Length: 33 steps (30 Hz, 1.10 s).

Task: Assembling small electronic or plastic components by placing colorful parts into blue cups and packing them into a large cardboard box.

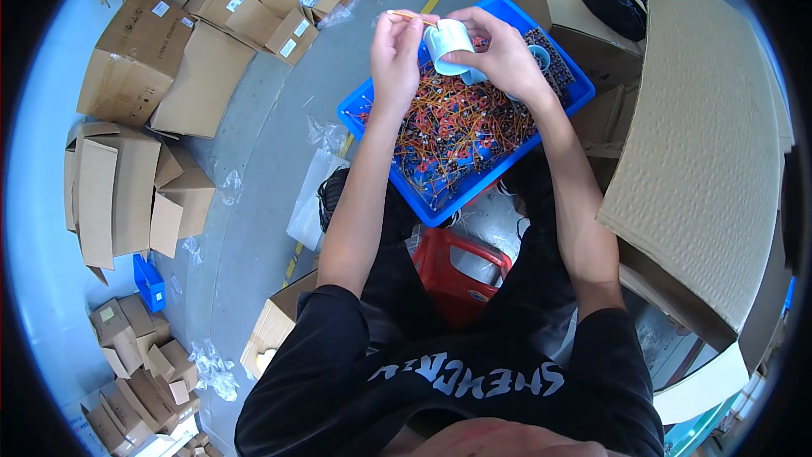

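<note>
Over the far part of a blue plastic tray, my right hand grips a pale, hollow, cup-like cylinder, thumb at its near side. Beside it, my left hand pinches a thin orange wire piece, whose right end lies close to the cylinder's far rim. Heaped in the tray are many small parts with orange wires, mixed with red, blue and black pieces. At the tray's right side are rows of small dark parts and a light blue ring-shaped piece.
A red plastic stool stands between my legs. A large cardboard box rises close on my right, with a black case beyond it. Cardboard boxes line the left, and plastic wrap litters the floor.
</note>
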Motion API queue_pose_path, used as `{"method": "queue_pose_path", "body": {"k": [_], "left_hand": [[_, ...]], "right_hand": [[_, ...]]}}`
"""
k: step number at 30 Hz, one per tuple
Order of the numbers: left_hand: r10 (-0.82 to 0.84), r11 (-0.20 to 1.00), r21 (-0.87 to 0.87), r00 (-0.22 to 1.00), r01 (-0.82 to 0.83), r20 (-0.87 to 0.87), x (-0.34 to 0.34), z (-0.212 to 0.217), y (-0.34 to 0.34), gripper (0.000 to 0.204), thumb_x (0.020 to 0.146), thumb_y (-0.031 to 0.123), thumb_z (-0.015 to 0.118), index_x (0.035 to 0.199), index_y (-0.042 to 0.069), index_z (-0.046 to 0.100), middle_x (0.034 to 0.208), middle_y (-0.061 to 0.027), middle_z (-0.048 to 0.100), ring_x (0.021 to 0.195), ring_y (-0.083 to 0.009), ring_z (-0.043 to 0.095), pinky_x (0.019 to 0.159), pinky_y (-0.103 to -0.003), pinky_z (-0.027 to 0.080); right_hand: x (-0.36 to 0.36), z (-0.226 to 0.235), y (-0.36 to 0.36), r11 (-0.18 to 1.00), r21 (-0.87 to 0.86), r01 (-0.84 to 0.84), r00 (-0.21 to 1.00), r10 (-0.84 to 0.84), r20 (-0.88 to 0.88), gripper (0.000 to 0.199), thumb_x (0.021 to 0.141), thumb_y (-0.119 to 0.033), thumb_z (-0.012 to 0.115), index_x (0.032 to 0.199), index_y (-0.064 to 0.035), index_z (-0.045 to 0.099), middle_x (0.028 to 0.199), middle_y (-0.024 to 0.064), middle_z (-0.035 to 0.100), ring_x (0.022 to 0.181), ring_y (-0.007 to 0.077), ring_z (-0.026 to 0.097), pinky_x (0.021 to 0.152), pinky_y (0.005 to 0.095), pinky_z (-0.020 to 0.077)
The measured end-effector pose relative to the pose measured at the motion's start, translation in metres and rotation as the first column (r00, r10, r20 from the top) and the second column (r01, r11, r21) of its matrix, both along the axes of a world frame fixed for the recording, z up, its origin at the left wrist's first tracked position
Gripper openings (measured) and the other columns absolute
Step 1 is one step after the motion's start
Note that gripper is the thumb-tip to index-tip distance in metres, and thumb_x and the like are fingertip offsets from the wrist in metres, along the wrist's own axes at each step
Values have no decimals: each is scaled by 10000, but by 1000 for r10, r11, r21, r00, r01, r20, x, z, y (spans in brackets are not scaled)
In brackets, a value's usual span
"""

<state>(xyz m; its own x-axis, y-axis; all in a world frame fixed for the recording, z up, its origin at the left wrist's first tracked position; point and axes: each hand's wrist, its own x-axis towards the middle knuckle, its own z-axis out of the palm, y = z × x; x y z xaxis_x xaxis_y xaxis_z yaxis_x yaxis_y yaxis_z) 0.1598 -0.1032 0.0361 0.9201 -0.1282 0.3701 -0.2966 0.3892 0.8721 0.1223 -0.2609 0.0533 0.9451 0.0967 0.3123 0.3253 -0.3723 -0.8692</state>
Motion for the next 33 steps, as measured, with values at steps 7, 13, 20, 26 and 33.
{"method": "queue_pose_path", "body": {"k": [7, 13, 20, 26, 33], "left_hand": [[-24, 866, 477, 941, -150, 339, -11, 2, -8, 150, 948, 114, 501, 1000, -13, 560, 1009, -111, 663, 971, -169, 620, 861, -306, 476], [-250, 733, 677, 952, 65, 179, -16, -10, -13, 186, 929, 151, 531, 1053, 20, 577, 998, -113, 671, 926, -202, 644, 793, -316, 495], [-449, 455, 833, 889, 314, -90, -13, -15, -5, 230, 929, 178, 540, 1097, 24, 574, 1056, -134, 660, 940, -216, 649, 809, -316, 494], [-418, 177, 925, 876, 337, -240, -6, -39, 12, 302, 909, 278, 557, 1079, 31, 591, 1043, -148, 657, 950, -266, 636, 812, -361, 483], [-434, 119, 916, 850, 383, -299, -9, -37, 4, 348, 898, 336, 558, 1059, 29, 588, 1048, -154, 650, 973, -286, 622, 830, -382, 475]], "right_hand": [[9, -14, -16, 951, -166, 261, 960, -274, -60, 537, 691, -187, 809, 1133, -4, 564, 962, 120, 672, 910, 188, 645, 794, 310, 515], [19, -35, -72, 865, -317, 389, 916, -399, 34, 537, 614, -342, 838, 966, 15, 646, 877, 178, 664, 839, 258, 659, 741, 333, 511], [-1, -37, -121, 806, -460, 372, 871, -474, -128, 518, 612, -345, 835, 940, 16, 662, 871, 170, 665, 798, 251, 653, 720, 336, 511], [-24, -35, -164, 894, -449, -9, 743, -294, -601, 481, 617, -260, 834, 997, -19, 664, 924, 124, 677, 814, 235, 650, 740, 337, 510], [-7, -57, -160, 789, -606, -100, 736, -351, -579, 487, 649, -197, 796, 1073, -30, 624, 962, 106, 663, 821, 198, 632, 692, 321, 516]]}}
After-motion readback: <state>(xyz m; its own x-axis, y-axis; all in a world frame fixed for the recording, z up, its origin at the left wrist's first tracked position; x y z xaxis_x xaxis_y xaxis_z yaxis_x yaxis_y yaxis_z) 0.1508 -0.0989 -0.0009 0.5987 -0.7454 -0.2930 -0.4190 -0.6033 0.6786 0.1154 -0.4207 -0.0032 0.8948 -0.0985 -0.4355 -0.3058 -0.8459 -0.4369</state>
